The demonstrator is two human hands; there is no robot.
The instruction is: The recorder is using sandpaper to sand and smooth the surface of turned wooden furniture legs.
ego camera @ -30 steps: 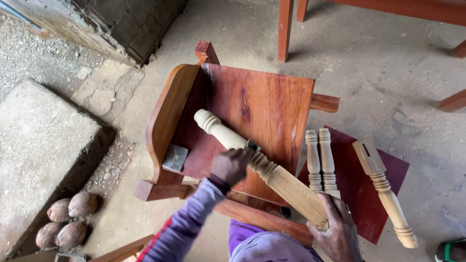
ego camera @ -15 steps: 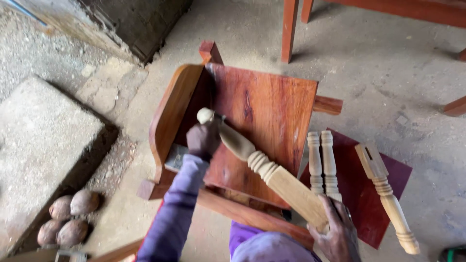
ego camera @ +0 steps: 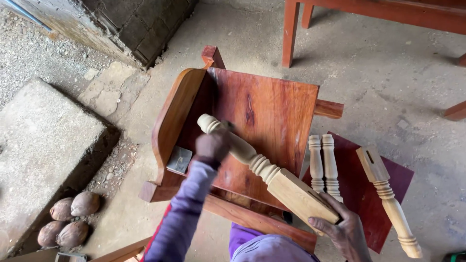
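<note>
Rough grey concrete floor (ego camera: pixel 388 87) fills most of the frame, with a stone slab (ego camera: pixel 43 145) at the left and four brown coconuts (ego camera: pixel 68 218) in the lower left corner. At the centre we have a reddish wooden chair frame (ego camera: pixel 262 111) lying before us, its flat panel facing up. Across that panel, running from the middle of the frame down toward the lower right, lies the pale turned leg (ego camera: pixel 262 167). Our left hand (ego camera: pixel 212 144) is closed around the leg near its rounded upper end, fingers wrapped over the narrow part. Our right hand (ego camera: pixel 342 230) grips the square lower end of the same leg, fingers curled over its corner at the lower right. Just right of the leg, two short pale spindles (ego camera: pixel 324 162) lie side by side on a dark red board (ego camera: pixel 388 184), and another turned leg (ego camera: pixel 388 199) lies on the board farther right, well apart from both hands. Red furniture legs (ego camera: pixel 290 34) stand along the top edge.
</note>
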